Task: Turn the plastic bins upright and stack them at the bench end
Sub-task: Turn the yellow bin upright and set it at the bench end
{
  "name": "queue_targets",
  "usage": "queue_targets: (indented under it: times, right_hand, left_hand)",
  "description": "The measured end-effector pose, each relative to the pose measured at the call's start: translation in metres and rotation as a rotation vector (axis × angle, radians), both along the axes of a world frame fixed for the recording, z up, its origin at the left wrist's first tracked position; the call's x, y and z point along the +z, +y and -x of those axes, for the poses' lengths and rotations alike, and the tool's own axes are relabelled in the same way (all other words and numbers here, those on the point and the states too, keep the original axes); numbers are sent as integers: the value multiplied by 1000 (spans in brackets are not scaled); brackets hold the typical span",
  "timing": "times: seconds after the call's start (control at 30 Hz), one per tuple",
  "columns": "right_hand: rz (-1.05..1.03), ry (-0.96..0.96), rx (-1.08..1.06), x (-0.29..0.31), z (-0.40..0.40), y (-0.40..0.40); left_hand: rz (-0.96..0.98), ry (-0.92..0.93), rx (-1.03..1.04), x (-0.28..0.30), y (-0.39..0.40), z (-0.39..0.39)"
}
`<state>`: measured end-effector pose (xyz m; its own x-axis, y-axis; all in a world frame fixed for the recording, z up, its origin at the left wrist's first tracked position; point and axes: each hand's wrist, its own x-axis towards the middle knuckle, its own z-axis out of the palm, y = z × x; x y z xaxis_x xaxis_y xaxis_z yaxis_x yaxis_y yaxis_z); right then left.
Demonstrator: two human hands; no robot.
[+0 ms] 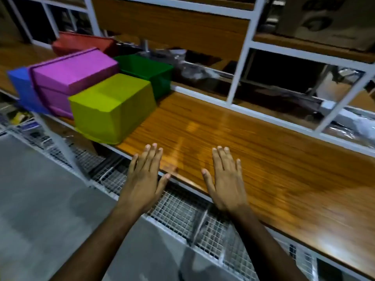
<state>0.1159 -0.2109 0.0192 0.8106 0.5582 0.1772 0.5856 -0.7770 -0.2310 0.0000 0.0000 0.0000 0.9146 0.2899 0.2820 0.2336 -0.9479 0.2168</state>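
Note:
Several plastic bins sit at the left of the wooden bench (253, 151). Nearest is a yellow-green bin (111, 106), upside down with its rim on the wood. Behind it a pink bin (71, 78) lies tipped over, a blue bin (22, 88) beside it at the far left. A green bin (150, 73) stands upright with its mouth up, and a red bin (81, 42) lies farthest back. My left hand (144, 179) and my right hand (225, 179) hover flat, fingers straight, over the bench's front edge, right of the yellow-green bin. Neither hand holds or touches a bin.
A white metal frame (241, 65) with wooden shelves rises behind the bench. Clear plastic-wrapped items (194, 72) lie behind the frame. A wire mesh shelf (178, 211) runs below the bench front. Grey floor (40, 199) lies at the lower left.

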Motion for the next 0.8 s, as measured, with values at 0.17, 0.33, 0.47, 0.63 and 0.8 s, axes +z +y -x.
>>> queue_targets:
  times: [0.17, 0.33, 0.47, 0.63, 0.8]
  right_hand:
    - [-47, -28, 82, 8, 12, 103]
    - [-55, -47, 158, 10, 7, 185]
    - [-101, -23, 163, 10, -12, 245]
    - [-172, -19, 203, 18, -39, 319]
    - [-260, 16, 181, 28, -64, 378]
  left_hand:
    - [-11, -40, 54, 20, 89, 18]
    - [3, -77, 109, 28, 163, 21]
    - [13, -85, 167, 29, 221, 5]
    - [-25, -41, 195, 40, 292, -23]
    - [-30, -69, 158, 60, 357, -58]
